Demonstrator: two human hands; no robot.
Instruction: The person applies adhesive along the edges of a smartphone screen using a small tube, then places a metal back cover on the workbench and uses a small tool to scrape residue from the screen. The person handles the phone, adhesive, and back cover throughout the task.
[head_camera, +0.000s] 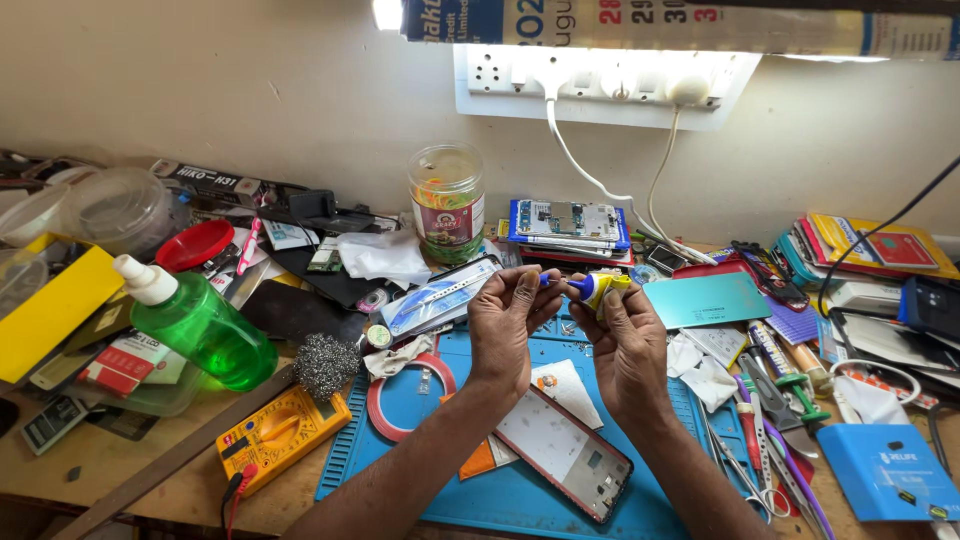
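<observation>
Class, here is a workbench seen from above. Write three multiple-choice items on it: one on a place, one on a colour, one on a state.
1. Where does the yellow multimeter lie?
A. left of the blue work mat
B. on the wall
C. inside the clear jar

2. What colour is the liquid in the tilted plastic bottle?
A. red
B. green
C. black

3. How is the small yellow tube with the blue cap held?
A. lying untouched on the mat
B. by one hand only
C. between the left hand and the right hand

Answers: 1 A, it sits by the mat's left edge; 2 B, the bottle shows green; 3 C, both hands' fingers meet on it.
</observation>
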